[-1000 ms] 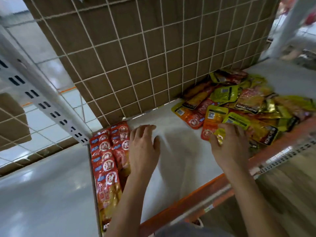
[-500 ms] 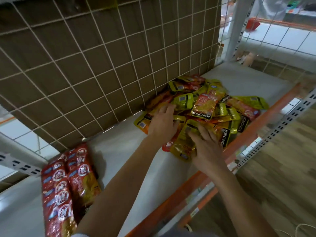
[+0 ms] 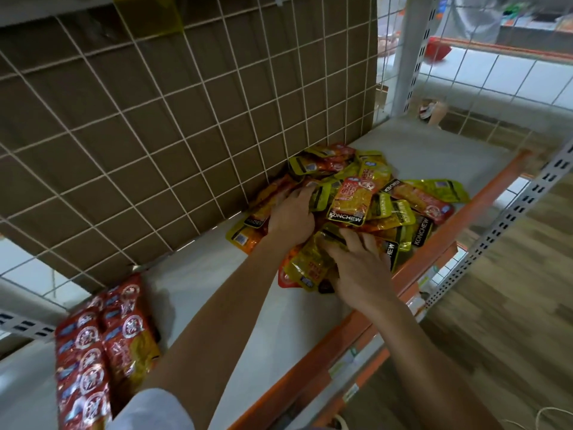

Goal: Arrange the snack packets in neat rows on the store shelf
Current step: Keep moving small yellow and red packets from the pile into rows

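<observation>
The pile (image 3: 366,193) of packets lies on the shelf (image 3: 217,290) against the wire grid (image 3: 173,141) — the left hand (image 3: 291,217) rests flat on its left side, the right hand (image 3: 361,268) presses flat and spread on a yellow packet (image 3: 305,263) in front — and red rows (image 3: 93,352) lie well apart at left.

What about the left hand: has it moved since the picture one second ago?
Yes. The left hand went right along the shelf, away from the row of red packets and onto the loose pile of packets.
</observation>
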`<state>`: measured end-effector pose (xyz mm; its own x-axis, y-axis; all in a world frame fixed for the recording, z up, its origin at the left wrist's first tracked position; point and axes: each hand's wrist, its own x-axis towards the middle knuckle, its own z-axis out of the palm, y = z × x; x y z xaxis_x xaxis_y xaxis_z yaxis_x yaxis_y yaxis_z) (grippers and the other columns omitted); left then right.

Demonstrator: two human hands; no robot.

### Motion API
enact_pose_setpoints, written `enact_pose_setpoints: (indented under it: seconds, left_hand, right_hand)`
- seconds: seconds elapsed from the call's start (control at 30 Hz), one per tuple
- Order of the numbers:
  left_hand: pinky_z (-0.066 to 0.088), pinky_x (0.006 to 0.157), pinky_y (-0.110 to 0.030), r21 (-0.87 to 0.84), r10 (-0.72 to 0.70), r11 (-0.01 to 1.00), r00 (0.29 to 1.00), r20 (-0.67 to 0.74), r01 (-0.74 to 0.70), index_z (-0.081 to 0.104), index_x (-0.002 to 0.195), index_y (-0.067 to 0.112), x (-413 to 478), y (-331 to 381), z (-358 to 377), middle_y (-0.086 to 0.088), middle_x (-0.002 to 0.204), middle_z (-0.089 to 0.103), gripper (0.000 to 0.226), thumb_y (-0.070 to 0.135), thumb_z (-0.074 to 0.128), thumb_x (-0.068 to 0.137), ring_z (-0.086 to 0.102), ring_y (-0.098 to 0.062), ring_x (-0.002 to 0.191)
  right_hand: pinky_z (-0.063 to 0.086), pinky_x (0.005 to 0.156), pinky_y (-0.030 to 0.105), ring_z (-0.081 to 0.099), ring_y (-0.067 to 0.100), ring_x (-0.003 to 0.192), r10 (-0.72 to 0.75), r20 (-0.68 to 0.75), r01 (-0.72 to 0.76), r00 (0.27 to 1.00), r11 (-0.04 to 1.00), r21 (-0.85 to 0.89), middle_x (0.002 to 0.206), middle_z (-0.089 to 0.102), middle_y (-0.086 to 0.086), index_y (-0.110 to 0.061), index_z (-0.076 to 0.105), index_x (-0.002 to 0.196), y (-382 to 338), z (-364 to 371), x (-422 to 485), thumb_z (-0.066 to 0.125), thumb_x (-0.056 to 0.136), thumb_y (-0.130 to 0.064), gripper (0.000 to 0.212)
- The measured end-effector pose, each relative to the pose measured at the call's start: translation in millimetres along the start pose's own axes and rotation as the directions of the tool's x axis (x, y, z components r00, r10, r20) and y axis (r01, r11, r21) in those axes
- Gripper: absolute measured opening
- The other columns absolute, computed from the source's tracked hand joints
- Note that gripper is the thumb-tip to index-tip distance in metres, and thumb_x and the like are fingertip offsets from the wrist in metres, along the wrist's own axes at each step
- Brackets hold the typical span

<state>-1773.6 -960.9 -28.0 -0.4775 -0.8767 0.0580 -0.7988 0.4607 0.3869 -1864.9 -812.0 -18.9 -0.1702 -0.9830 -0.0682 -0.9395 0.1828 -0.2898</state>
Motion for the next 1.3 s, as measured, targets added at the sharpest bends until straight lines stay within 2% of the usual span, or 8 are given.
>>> enact_pose_setpoints:
  seconds: [0.17,0.27,0.4,0.53,0.63,0.9,1.1,1.3]
  left_hand:
    - [0.042,0.091,-0.025,-0.214,0.063,0.969,0.964,-0.260,-0.121,0.055,0.131,0.015,-25,-6,-13,-0.006,0.124,0.062,0.036,0.013,0.050,0.095,0.056,-0.020,0.113]
    - [0.043,0.073,-0.009,-0.399,-0.007,0.911,0.962,-0.272,-0.106,0.063,0.122,0.017,-38,-8,-28,0.002,0.104,0.068,0.029,0.019,0.055,0.095,0.060,0.000,0.085]
    - [0.033,0.053,-0.027,-0.704,-0.196,0.710,0.966,-0.169,0.021,0.067,0.076,0.022,-54,-15,-43,0.005,0.059,0.047,0.022,0.023,0.056,0.095,0.040,-0.012,0.055]
    - [0.028,0.054,-0.030,-0.788,-0.359,0.615,0.892,-0.274,0.005,0.049,0.065,0.000,-75,-28,-57,-0.013,0.060,0.043,0.035,0.019,0.054,0.094,0.036,-0.016,0.057]
    - [0.025,0.059,-0.033,-0.876,-0.532,0.481,0.805,-0.261,0.033,0.048,0.058,0.011,-95,-48,-68,-0.003,0.057,0.038,0.036,0.015,0.056,0.093,0.031,-0.015,0.059]
    - [0.036,0.061,-0.032,-0.933,-0.653,0.334,0.746,-0.127,0.134,0.058,0.065,0.016,-174,-97,-91,-0.004,0.062,0.048,0.020,0.026,0.060,0.083,0.044,-0.015,0.062]
    - [0.043,0.069,-0.042,-0.986,-0.689,0.158,0.721,-0.071,0.054,0.066,0.076,0.020,-236,-132,-113,-0.011,0.079,0.058,0.016,0.029,0.059,0.086,0.054,-0.026,0.077]
    - [0.040,0.047,-0.020,-0.999,-0.734,-0.047,0.679,0.025,-0.014,0.050,0.081,0.018,-322,-172,-143,-0.001,0.067,0.052,0.018,0.012,0.048,0.098,0.049,-0.014,0.056]
  right_hand:
    - [0.039,0.097,0.045,0.032,0.025,0.127,0.001,-0.161,0.020,0.987,0.991,0.130,0.142,0.040,-0.006,-0.038,0.047,0.133,5,5,4,0.040,0.095,-0.031,0.039]
    - [0.041,0.090,0.042,0.053,0.030,0.111,-0.005,-0.319,0.105,0.948,0.949,0.298,0.124,0.060,-0.005,-0.030,0.063,0.119,5,7,8,0.030,0.089,-0.039,0.046]
    - [0.036,0.076,0.032,0.058,0.027,0.094,0.014,-0.450,0.161,0.893,0.923,0.348,0.097,0.068,-0.005,-0.023,0.068,0.102,-5,5,3,0.035,0.093,-0.038,0.038]
    - [0.032,0.059,0.029,0.054,0.017,0.068,0.086,-0.473,0.196,0.877,0.835,0.514,0.067,0.052,-0.007,-0.015,0.055,0.079,-27,-2,-8,0.043,0.099,-0.024,0.025]
    - [0.032,0.051,0.013,0.050,0.000,0.055,0.082,-0.464,0.245,0.882,0.762,0.600,0.058,0.043,-0.012,-0.020,0.046,0.073,-50,-6,-19,0.042,0.099,-0.023,0.026]
    - [0.028,0.055,0.026,0.044,0.002,0.061,0.136,-0.392,0.210,0.910,0.665,0.717,0.067,0.045,-0.008,-0.013,0.048,0.079,-118,24,-44,0.035,0.088,-0.034,0.027]
    - [0.037,0.065,0.013,0.051,-0.011,0.069,0.110,-0.284,0.191,0.952,0.510,0.839,0.077,0.054,-0.013,-0.023,0.053,0.082,-177,43,-76,0.047,0.097,-0.015,0.018]
    - [0.049,0.079,0.035,0.062,0.013,0.082,-0.046,-0.154,0.160,0.987,0.350,0.923,0.087,0.067,-0.005,-0.030,0.061,0.087,-241,60,-112,0.062,0.072,-0.018,0.019]
